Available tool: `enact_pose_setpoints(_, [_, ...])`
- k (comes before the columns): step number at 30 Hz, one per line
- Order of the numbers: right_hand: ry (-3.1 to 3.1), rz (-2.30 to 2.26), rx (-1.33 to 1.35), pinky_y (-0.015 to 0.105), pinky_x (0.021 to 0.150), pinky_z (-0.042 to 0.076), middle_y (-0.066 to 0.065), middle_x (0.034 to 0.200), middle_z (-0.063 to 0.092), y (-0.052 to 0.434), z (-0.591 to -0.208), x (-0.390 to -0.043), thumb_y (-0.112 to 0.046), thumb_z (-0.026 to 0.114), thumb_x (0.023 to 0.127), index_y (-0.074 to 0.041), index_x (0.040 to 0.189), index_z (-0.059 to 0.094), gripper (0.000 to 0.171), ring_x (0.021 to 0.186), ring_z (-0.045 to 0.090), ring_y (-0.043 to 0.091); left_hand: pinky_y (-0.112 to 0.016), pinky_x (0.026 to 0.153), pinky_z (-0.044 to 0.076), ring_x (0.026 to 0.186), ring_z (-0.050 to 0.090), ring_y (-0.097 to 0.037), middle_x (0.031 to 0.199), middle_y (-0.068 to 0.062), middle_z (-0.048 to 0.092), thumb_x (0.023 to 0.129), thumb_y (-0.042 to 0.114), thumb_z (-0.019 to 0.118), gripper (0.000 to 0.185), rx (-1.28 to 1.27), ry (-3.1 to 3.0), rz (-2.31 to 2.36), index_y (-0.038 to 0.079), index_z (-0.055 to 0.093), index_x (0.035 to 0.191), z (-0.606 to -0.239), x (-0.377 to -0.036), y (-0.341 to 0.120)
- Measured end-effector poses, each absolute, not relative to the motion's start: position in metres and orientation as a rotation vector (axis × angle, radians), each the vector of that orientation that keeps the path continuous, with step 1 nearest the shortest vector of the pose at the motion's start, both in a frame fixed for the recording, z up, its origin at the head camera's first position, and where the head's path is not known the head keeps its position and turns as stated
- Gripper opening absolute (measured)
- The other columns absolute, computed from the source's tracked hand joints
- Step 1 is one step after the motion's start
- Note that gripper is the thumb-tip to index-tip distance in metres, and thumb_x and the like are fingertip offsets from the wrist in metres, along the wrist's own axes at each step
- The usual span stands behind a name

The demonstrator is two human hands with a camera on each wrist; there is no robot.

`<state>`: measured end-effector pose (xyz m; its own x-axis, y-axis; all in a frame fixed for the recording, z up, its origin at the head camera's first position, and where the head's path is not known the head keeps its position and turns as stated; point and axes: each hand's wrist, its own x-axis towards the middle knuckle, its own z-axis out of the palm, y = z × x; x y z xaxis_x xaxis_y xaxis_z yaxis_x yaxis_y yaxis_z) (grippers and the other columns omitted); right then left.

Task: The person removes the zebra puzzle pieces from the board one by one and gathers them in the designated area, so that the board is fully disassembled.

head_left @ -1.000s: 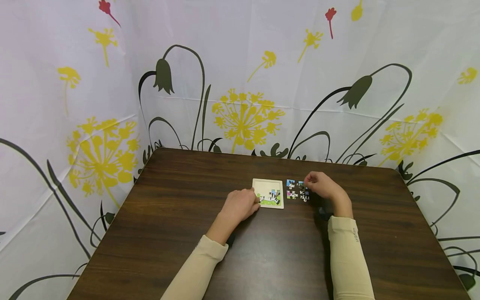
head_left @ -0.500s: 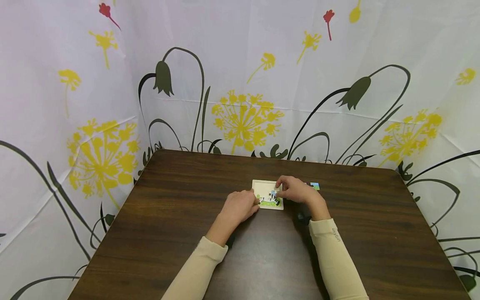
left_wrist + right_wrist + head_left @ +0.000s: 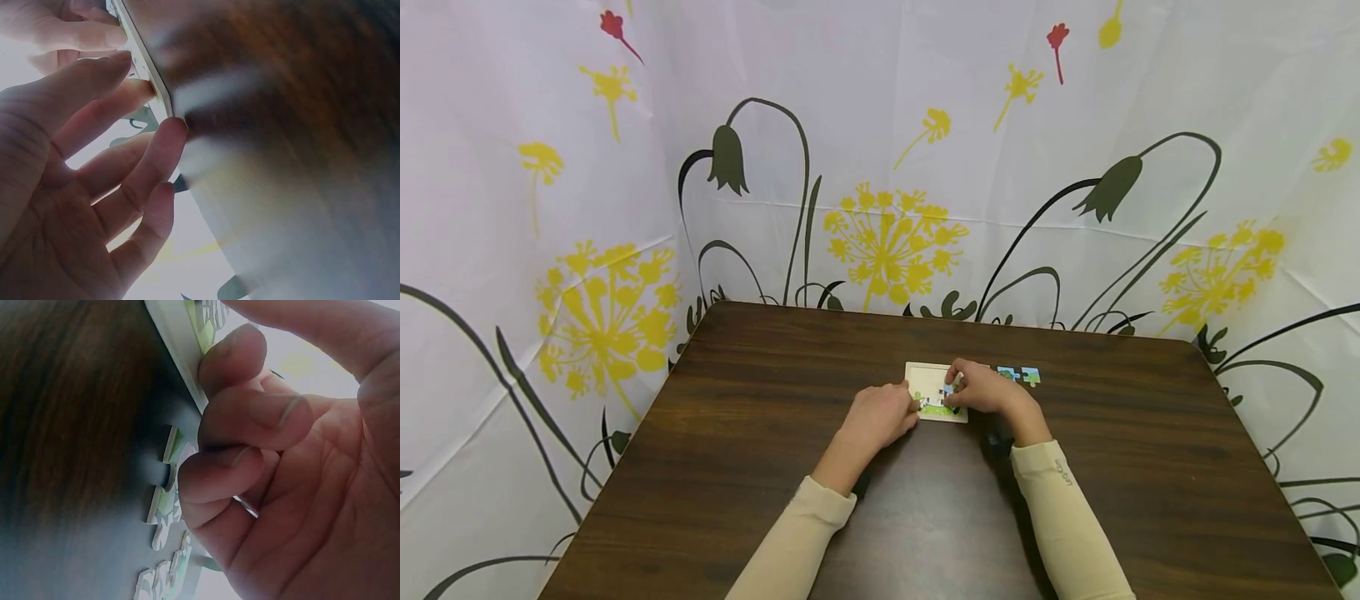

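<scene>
Left hand (image 3: 880,412) steadies puzzle tray (image 3: 927,382) edge with straight fingers. Right hand (image 3: 983,388) presses puzzle piece (image 3: 948,390) in. Piece looks thin, light, stiff: pinch by its edges.

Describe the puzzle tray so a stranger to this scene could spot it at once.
On the dark wooden table, look near the middle, between the person's two hands. The puzzle tray is the pale square board there, with the left hand touching its left edge. Unlike the loose pieces to its right, it has a cream frame.
</scene>
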<state>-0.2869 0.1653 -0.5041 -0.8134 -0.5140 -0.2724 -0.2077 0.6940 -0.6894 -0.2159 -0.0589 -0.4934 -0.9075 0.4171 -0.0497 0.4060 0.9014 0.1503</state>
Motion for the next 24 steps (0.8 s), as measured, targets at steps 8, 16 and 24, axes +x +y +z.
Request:
enact_pose_setpoints(8, [2.389,-1.001,-0.534,0.029,0.060,0.038,-0.002,0.069,0.051,0.169,-0.507,-0.287,-0.014,0.077,0.097,-0.001,0.120,0.054,0.035,0.059,0.043,0.013,-0.040,0.070,0.059,0.092,0.079,-0.027,0.147,-0.012,0.069,0.102,0.032,0.075,0.014,0.655,2.988,0.222,0.024,0.086,0.106,-0.495,-0.217,-0.058])
enact_pose_setpoints(16, [2.375,-0.997,-0.524,0.029,0.060,0.038,-0.001,0.069,0.054,0.169,-0.508,-0.288,-0.015,0.077,0.098,-0.003,0.120,0.051,0.035,0.059,0.044,0.013,-0.038,0.065,0.056,0.080,0.075,-0.024,0.147,-0.013,0.068,0.103,0.032,0.075,0.017,0.660,2.987,0.223,0.024,0.082,0.089,-0.494,-0.216,-0.060])
enact_pose_setpoints(24, [2.396,-1.062,-0.598,0.030,0.062,0.039,-0.003,0.065,0.048,0.176,-0.496,-0.286,-0.017,0.075,0.101,-0.003,0.117,0.056,0.028,0.059,0.043,0.013,-0.041,0.070,0.060,0.088,0.078,-0.027,0.147,-0.012,0.069,0.102,0.032,0.076,0.012,0.671,2.998,0.222,0.025,0.086,0.101,-0.495,-0.216,-0.059])
